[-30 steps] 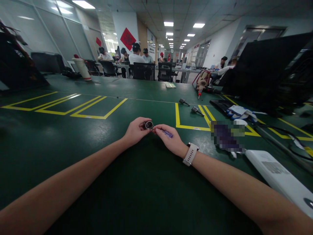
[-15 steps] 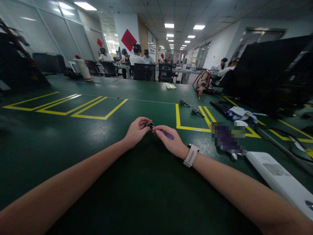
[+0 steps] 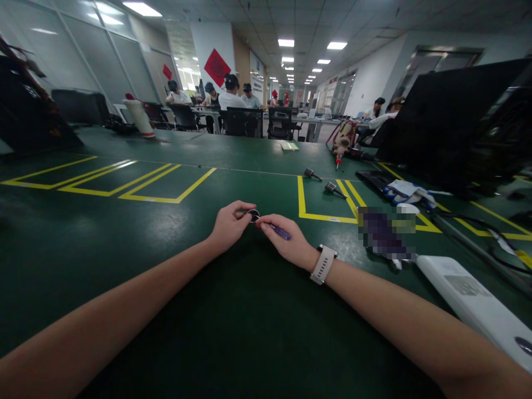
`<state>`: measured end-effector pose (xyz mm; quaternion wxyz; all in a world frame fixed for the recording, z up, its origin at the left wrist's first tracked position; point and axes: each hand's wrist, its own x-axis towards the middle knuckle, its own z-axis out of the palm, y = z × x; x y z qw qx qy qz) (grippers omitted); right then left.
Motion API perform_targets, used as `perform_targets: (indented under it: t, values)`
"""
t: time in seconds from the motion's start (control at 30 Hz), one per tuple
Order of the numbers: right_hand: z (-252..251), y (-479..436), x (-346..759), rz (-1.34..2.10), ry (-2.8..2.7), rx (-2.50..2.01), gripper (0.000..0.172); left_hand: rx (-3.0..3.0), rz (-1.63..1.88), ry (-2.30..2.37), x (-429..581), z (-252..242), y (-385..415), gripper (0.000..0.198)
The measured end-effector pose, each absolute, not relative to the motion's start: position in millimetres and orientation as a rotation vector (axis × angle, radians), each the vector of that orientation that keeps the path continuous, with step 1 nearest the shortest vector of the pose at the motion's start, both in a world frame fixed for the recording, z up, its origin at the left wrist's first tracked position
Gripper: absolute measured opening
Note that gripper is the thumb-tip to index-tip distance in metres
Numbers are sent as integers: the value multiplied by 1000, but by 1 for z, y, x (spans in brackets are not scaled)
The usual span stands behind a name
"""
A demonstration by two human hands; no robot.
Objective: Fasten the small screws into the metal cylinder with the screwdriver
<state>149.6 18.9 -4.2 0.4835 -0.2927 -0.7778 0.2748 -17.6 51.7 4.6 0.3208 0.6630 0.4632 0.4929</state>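
Between its thumb and fingers, my left hand [image 3: 230, 224] grips a small round part with a metallic rim and a dark middle [image 3: 252, 215]; its exact kind is too small to make out. My right hand [image 3: 286, 239] is closed around a small screwdriver with a purple see-through handle [image 3: 281, 231]. The screwdriver's thin shaft points left and its tip meets the round part. Both hands are close together above the green table [image 3: 249, 332]. A pale watch [image 3: 324, 265] is on my right wrist.
Two dark cylindrical parts with shafts [image 3: 333, 190] lie by the yellow tape [image 3: 328, 218] at right. Beyond them are a glove [image 3: 409, 193], a pixelated dark item [image 3: 384, 233], a white power strip-like box [image 3: 469, 288] and cables. A white bottle [image 3: 139, 115] stands far left. People sit in the background.
The purple screwdriver's handle and my right fingers have shifted slightly left and down, and the handle's angle has changed a little. My left hand still holds the round part.
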Motion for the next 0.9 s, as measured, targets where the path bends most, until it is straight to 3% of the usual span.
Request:
perform_targets:
  t: [0.4, 0.7, 0.9]
  values:
    - [-6, 19, 149, 593, -1915, -683, 21, 1773, 1305, 1246, -17, 6, 51, 21]
    - [-3, 16, 151, 718, -1758, -736, 16, 1714, 1291, 1176, -19, 3, 55, 20]
    - [0, 16, 154, 877, -1578, -801, 17, 1730, 1234, 1099, -24, -10, 66, 51]
